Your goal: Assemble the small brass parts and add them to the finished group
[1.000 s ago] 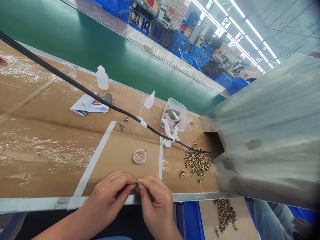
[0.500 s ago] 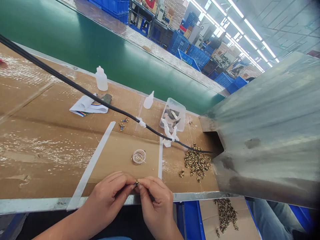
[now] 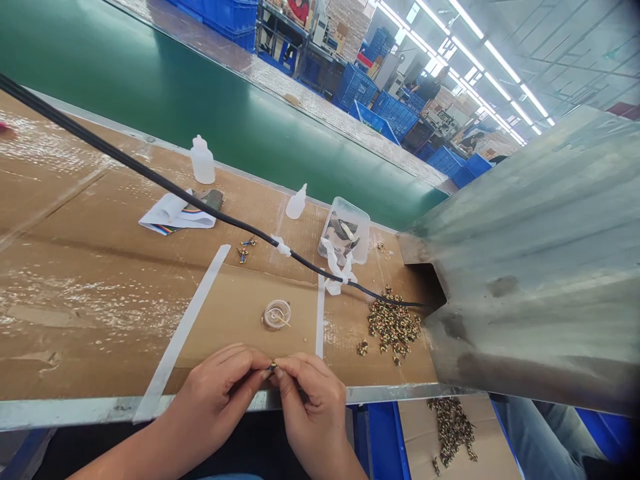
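Note:
My left hand point(image 3: 220, 393) and my right hand point(image 3: 313, 400) meet at the near edge of the cardboard-covered bench point(image 3: 100, 293). Both pinch one small dark and gold part point(image 3: 273, 367) between their fingertips. Just beyond them sits a small round clear dish point(image 3: 277, 313) with a thin stick in it. To the right lies a heap of small gold and dark parts point(image 3: 393, 327).
A black cable point(image 3: 150, 173) crosses the bench, taped down with white tape. Two white squeeze bottles point(image 3: 203, 160) point(image 3: 296, 202), a clear plastic box point(image 3: 345, 238) and a folded cloth point(image 3: 175, 211) lie farther back. A grey metal chute point(image 3: 525, 267) stands at right. A green conveyor belt point(image 3: 225, 107) runs behind.

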Demonstrator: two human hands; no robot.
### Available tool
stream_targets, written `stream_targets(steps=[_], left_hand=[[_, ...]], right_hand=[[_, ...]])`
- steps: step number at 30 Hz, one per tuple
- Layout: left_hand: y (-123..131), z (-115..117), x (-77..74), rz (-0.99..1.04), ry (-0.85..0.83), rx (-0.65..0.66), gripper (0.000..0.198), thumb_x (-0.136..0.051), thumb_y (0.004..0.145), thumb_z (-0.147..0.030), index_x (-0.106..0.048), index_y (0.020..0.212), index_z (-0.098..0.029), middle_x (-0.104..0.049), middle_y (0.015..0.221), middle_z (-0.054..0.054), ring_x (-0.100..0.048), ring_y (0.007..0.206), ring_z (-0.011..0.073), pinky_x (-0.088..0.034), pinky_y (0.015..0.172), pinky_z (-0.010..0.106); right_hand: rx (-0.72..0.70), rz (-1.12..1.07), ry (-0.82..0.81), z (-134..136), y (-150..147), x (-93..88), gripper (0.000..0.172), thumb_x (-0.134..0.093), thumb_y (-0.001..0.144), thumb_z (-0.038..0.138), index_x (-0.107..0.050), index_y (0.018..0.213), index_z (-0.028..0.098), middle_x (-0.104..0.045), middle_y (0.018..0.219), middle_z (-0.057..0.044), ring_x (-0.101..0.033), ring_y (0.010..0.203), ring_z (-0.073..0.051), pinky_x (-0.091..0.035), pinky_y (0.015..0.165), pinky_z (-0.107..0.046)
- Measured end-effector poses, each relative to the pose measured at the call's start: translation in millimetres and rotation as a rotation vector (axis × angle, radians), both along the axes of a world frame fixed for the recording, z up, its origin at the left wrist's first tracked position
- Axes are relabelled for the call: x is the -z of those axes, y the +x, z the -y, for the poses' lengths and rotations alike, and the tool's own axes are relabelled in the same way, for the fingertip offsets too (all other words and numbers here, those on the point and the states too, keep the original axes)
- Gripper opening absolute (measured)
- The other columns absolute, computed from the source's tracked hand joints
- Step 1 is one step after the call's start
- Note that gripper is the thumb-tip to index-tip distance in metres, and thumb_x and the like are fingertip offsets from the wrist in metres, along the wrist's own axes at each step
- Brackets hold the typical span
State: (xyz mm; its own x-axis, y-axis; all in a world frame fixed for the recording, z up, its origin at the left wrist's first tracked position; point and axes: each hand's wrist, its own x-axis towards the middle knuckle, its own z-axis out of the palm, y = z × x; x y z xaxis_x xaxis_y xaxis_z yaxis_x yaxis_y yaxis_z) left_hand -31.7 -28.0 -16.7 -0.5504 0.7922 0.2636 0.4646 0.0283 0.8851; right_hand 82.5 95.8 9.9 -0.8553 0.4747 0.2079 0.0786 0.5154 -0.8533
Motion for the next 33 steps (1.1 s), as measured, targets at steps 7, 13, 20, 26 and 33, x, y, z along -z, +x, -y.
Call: stream_targets(steps=[7,13,20,26,33], left_hand=[[-0.7,-0.2,-0.5,-0.017,0.003,-0.001,0.014,-0.05,0.094,-0.019,-0.063,0.092,-0.025,-0.067,0.081,-0.003,-0.064,0.075,0.0111,-0.05,0.069,0.018],[1.6,1.8,4.3,0.011,-0.006,0.007,0.014,-0.05,0.095,-0.019,-0.063,0.093,-0.024,-0.068,0.082,-0.002,-0.064,0.077,0.0125,-0.05,0.07,0.019],[2.0,1.8,7.4,0.029,-0.008,0.01,0.013,-0.051,0.095,-0.021,-0.063,0.094,-0.025,-0.068,0.085,-0.001,-0.064,0.08,0.0132,-0.051,0.073,0.02],[1.9,2.4,6.4,0.032,-0.018,0.015,0.014,-0.05,0.095,-0.021,-0.064,0.093,-0.024,-0.068,0.084,-0.001,-0.064,0.079,0.0134,-0.051,0.072,0.02],[3.0,3.3,9.1,0.053,-0.029,0.017,0.015,-0.05,0.095,-0.022,-0.064,0.094,-0.024,-0.068,0.085,0.0,-0.064,0.079,0.0141,-0.051,0.072,0.021]], right_hand=[[0.0,-0.014,0.003,-0.6,-1.9,-1.3,0.024,-0.052,0.092,0.013,-0.074,0.094,0.023,-0.069,0.079,-0.004,-0.065,0.072,-0.015,-0.05,0.065,-0.024],[0.002,-0.021,-0.006,-0.5,-2.0,-1.2,0.025,-0.051,0.092,0.013,-0.074,0.094,0.023,-0.069,0.078,-0.004,-0.064,0.071,-0.015,-0.05,0.064,-0.024],[0.004,-0.018,-0.007,-1.1,-1.1,-0.3,0.023,-0.052,0.091,0.012,-0.073,0.094,0.021,-0.069,0.079,-0.005,-0.065,0.072,-0.015,-0.05,0.065,-0.024],[0.009,-0.016,0.001,-0.6,-1.2,-1.1,0.022,-0.052,0.091,0.013,-0.073,0.093,0.02,-0.07,0.078,-0.005,-0.065,0.071,-0.015,-0.051,0.065,-0.024],[0.005,-0.023,-0.006,-0.8,-1.2,-0.5,0.024,-0.051,0.092,0.014,-0.074,0.095,0.022,-0.069,0.078,-0.004,-0.065,0.07,-0.015,-0.051,0.064,-0.024]])
